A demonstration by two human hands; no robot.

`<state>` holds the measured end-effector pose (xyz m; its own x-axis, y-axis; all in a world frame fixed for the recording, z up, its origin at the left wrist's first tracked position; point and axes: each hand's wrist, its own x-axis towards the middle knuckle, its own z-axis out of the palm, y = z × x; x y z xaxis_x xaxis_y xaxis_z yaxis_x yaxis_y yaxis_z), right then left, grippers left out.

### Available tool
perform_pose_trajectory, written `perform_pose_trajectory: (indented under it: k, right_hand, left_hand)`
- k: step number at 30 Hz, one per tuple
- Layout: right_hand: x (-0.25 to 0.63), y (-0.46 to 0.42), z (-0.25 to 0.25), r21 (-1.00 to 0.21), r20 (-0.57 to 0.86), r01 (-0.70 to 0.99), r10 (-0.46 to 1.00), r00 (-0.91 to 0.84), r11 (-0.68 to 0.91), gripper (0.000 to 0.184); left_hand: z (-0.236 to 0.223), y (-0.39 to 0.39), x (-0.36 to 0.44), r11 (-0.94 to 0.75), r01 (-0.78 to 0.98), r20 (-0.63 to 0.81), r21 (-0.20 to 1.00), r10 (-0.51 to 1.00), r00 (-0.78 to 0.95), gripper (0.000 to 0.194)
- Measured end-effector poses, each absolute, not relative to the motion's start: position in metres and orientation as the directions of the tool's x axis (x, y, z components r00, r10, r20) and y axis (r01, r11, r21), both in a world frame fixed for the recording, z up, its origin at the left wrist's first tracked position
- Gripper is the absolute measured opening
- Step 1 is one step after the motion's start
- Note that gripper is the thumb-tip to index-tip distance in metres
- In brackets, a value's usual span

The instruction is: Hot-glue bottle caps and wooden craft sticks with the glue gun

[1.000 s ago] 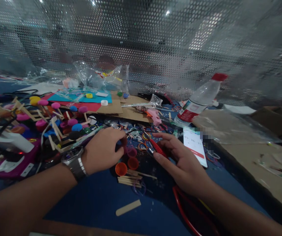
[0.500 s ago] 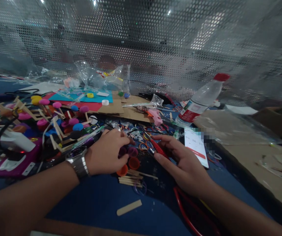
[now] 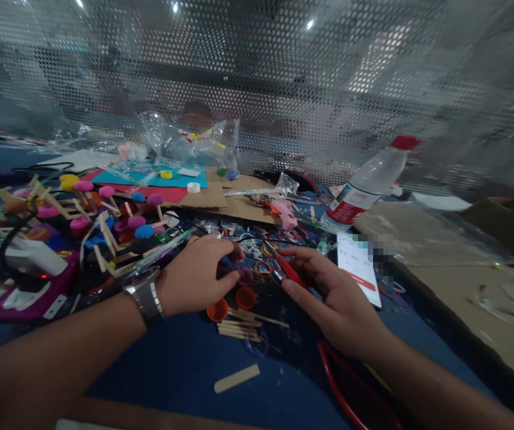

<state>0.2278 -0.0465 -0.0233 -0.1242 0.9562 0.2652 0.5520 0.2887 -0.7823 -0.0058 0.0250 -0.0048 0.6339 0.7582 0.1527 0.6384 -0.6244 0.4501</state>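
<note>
The left hand (image 3: 201, 270) is palm down, thumb and fingers curled toward each other at the purple cups (image 3: 246, 276) — whether they grip one, I cannot tell. A metal watch (image 3: 148, 294) circles that wrist. Across from it, the right hand (image 3: 329, 292) holds the red tool (image 3: 290, 272) between thumb and fingers, its metal tip pointing up and leftward, over the rubber bands (image 3: 262, 267). Just below the left hand's fingertips stand two orange cups, the left one (image 3: 217, 310) a little nearer the person than the right one (image 3: 245, 298). Beside them lies a small row of thin sticks (image 3: 239, 330), and nearer the person a single flat stick (image 3: 237, 378) rests on the blue counter (image 3: 180, 370). A red loop (image 3: 335, 382) passes by the right forearm. Beyond the right hand lies a phone (image 3: 351, 263) with its screen lit, and behind that a bottle (image 3: 351, 200) leans to the right, red cap on. A pink thing (image 3: 288, 216) lies near the middle, by the cardboard (image 3: 248, 209); farther left are a blue sheet (image 3: 125, 177) and a red sheet (image 3: 167, 194). On the left, a jumble of stick pieces and coloured balls (image 3: 137, 222) spreads out behind a purple power strip (image 3: 28, 304) — and a perforated screen (image 3: 257, 89) closes off the back.
</note>
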Motion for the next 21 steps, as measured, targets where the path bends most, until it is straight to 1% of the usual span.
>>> perform_pose_trajectory:
  k: [3,6,12,21]
  right_hand:
    - [0.228,-0.046,-0.023,-0.784,0.261,0.551,0.957,-0.124,0.286,0.036]
    - [0.228,-0.046,-0.022,-0.782,0.262,0.554,0.957,-0.123,0.285,0.036]
    - [0.228,-0.047,-0.022,-0.772,0.268,0.566,0.955,-0.124,0.290,0.036]
    - [0.228,-0.047,-0.022,-0.775,0.252,0.563,0.958,-0.137,0.285,0.037]
  left_hand:
    - [-0.005,0.027,-0.007,-0.643,0.621,0.230,0.448,0.754,0.615,0.016]
    - [-0.005,0.031,-0.008,-0.623,0.654,0.273,0.428,0.779,0.564,0.014]
    - [-0.001,0.038,-0.012,-0.525,0.729,0.251,0.438,0.851,0.462,0.015]
    - [0.001,0.042,-0.011,-0.484,0.752,0.220,0.448,0.875,0.432,0.014]
